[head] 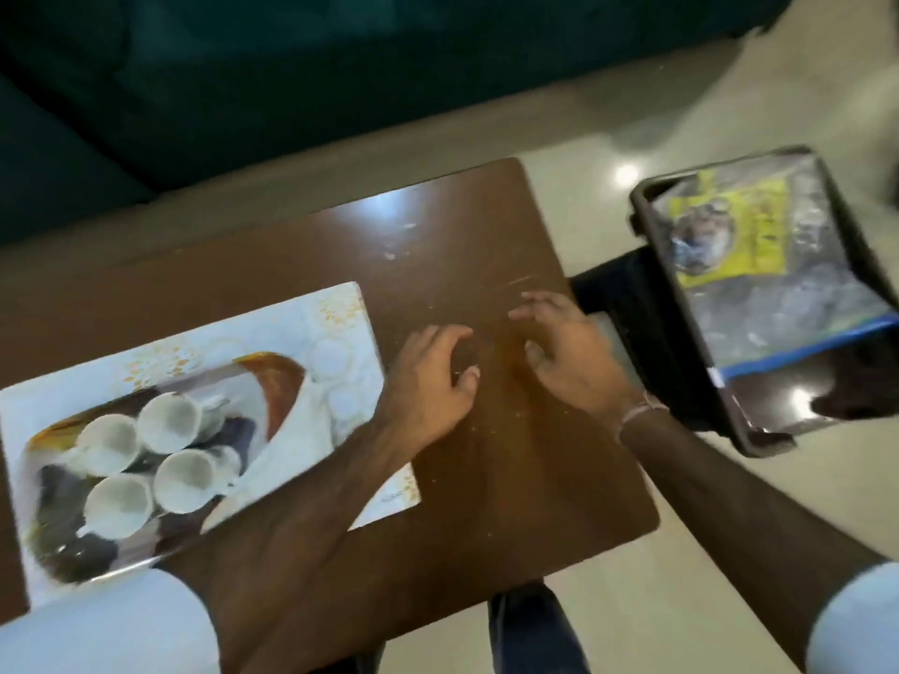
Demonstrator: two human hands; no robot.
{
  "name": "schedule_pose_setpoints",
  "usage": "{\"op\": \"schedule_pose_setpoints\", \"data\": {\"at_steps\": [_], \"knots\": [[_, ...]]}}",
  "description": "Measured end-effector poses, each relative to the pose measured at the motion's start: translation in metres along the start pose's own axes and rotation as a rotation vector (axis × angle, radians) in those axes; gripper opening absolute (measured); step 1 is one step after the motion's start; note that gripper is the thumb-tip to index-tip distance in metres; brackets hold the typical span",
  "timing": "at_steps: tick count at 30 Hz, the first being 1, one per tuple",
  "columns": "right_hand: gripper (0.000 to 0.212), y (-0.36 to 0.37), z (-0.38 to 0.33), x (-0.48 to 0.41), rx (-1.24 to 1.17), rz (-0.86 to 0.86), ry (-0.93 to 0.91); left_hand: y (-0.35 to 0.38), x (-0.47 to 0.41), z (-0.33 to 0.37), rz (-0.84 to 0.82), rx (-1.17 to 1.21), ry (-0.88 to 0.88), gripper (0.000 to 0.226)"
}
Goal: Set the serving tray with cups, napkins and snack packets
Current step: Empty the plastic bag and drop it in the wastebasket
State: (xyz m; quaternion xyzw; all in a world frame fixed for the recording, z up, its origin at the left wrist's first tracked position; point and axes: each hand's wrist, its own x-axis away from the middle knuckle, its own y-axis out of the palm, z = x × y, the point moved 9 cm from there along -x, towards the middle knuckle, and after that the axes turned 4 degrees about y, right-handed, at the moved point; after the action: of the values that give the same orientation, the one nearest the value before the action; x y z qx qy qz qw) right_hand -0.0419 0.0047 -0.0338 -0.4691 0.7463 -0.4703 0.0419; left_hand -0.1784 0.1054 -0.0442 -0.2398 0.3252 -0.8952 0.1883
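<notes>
Resting on a brown wooden table (486,245), four white ceramic cups (146,459) are seen clustered on a patterned rectangular serving tray (301,333).
Left hand (428,381) and right hand (569,352) are held open, empty; a yellow-labelled clear snack packet (749,265) is kept in a black bin (647,245), far right.

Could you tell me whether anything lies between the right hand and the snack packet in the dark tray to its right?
Nothing visible does. The right hand hovers empty over the brown table; the snack packet lies uncovered in the dark tray, past the table's edge.
</notes>
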Motion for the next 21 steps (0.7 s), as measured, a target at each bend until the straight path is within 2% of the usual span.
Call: {"op": "schedule_pose_setpoints", "data": {"at_steps": [8, 11, 13, 15, 18, 21], "knots": [[0.031, -0.115, 0.155, 0.026, -0.051, 0.243, 0.209, 0.107, -0.096, 0.164, -0.156, -0.057, 0.248, 0.038], [0.033, -0.152, 0.217, 0.045, -0.043, 0.36, 0.359, 0.153, -0.119, 0.226, -0.172, -0.094, 0.341, 0.037], [0.036, -0.17, 0.253, 0.06, -0.063, 0.466, 0.476, 0.182, -0.129, 0.26, -0.176, -0.1, 0.404, 0.039], [0.041, -0.188, 0.286, 0.079, -0.115, 0.644, 0.601, 0.21, -0.135, 0.289, -0.159, -0.124, 0.445, 0.043], [0.046, -0.191, 0.326, 0.101, -0.405, 0.877, 0.753, 0.249, -0.138, 0.315, -0.16, -0.207, 0.468, 0.056], [0.038, -0.167, 0.363, 0.107, -0.975, 0.979, 0.955, 0.281, -0.144, 0.323, -0.23, -0.315, 0.437, 0.062]]}}
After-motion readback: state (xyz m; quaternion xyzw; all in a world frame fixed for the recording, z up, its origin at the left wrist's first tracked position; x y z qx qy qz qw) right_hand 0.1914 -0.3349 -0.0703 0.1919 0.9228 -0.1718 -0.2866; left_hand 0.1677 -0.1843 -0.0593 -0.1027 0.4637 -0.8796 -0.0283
